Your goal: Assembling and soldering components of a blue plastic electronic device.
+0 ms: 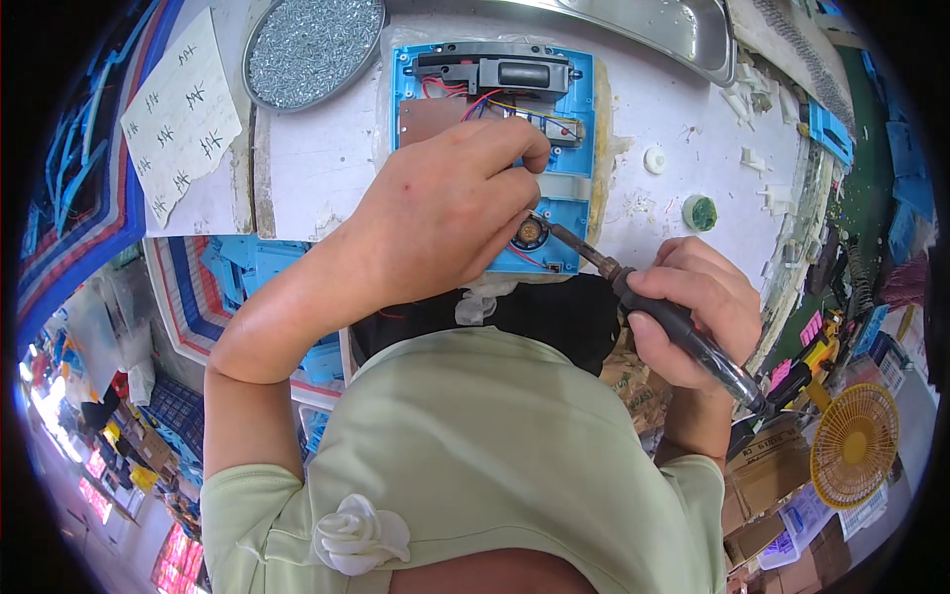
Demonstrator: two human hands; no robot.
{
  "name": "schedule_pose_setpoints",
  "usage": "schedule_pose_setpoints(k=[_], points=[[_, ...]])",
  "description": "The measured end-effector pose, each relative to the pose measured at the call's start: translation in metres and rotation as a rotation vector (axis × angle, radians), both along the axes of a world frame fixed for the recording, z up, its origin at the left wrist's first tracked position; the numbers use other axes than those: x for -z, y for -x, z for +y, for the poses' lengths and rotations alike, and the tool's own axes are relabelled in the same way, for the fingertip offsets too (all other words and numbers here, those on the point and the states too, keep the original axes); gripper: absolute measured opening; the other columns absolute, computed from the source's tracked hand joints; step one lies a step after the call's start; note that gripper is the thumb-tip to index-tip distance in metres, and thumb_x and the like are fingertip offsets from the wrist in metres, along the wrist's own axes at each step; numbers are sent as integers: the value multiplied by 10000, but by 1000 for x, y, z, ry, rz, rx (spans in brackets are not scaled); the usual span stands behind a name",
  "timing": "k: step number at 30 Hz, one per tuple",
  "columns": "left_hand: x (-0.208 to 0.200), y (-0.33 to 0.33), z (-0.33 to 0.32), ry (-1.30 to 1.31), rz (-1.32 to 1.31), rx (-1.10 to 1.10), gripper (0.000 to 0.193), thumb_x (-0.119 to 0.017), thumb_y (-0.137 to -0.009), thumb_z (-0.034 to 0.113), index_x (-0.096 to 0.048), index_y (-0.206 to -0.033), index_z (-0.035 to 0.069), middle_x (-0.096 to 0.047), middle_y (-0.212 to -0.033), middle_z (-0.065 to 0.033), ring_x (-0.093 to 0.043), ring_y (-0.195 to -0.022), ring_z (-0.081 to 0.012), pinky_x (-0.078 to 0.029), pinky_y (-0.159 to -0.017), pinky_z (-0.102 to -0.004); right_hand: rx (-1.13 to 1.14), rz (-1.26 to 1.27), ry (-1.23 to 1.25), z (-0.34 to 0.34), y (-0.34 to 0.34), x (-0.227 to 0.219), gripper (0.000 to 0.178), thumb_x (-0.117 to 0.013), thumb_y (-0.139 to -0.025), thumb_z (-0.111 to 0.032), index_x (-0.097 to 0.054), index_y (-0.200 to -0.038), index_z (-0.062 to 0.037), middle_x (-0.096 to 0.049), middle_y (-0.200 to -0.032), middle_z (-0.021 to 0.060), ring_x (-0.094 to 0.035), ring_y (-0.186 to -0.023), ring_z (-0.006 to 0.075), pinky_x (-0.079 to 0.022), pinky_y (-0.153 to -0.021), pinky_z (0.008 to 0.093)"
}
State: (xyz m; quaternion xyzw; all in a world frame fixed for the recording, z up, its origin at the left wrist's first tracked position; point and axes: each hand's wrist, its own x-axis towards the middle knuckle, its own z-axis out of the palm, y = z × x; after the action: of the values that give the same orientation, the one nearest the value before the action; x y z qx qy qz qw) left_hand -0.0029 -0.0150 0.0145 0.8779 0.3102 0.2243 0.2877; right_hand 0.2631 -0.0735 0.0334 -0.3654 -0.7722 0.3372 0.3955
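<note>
A blue plastic housing (582,203) lies on the table before me, its inside facing up. At its far end sits a black module (495,71) with red wires, and beside my knuckles a brown circuit board (426,121). My left hand (450,203) rests over the housing's left part, fingers curled and pinched together; whatever they hold is hidden. In my right hand (698,307) is a soldering iron (673,322), gripped by its dark handle. Its tip reaches the edge of a small round speaker (531,234) at the near end; whether it touches is unclear.
A round dish (247,79) of screws stands at the far left beside a marked paper sheet (183,114). A metal tray (727,54) lies far right. Right of the housing are a white cap (654,159) and a small green-filled pot (700,213). Blue parts (267,259) fill a container below left.
</note>
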Motion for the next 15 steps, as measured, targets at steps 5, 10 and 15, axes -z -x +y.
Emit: schedule_pose_setpoints(k=[5, 10, 15], points=[[0, 0, -1, -9, 6, -3, 244, -746, -721, -20, -625, -920, 50, -613, -1066, -107, -637, -949, -318, -533, -780, -406, 17, -52, -10, -1, 3, -5, 303, -779, -716, -26, -707, -1010, -8, -617, -685, 76, -559, -565, 250, -451, -536, 341], [1, 0, -3, -28, 9, -11, 249, -748, -717, -12, -621, -922, 50, -615, -1077, -111, -636, -972, -325, -535, -805, -407, 65, -76, 13, -3, 8, -13, 312, -793, -717, -20, -705, -1016, 1, -624, -688, 85, -589, -580, 259, -483, -560, 340], [1, 0, -3, -27, 5, -16, 250, -749, -714, -8, -620, -920, 51, -615, -1087, -113, -635, -986, -330, -534, -818, -415, 65, -64, 77, -8, 4, -20, 297, -791, -742, -28, -696, -1019, 16, -633, -690, 98, -609, -596, 267, -518, -594, 349]])
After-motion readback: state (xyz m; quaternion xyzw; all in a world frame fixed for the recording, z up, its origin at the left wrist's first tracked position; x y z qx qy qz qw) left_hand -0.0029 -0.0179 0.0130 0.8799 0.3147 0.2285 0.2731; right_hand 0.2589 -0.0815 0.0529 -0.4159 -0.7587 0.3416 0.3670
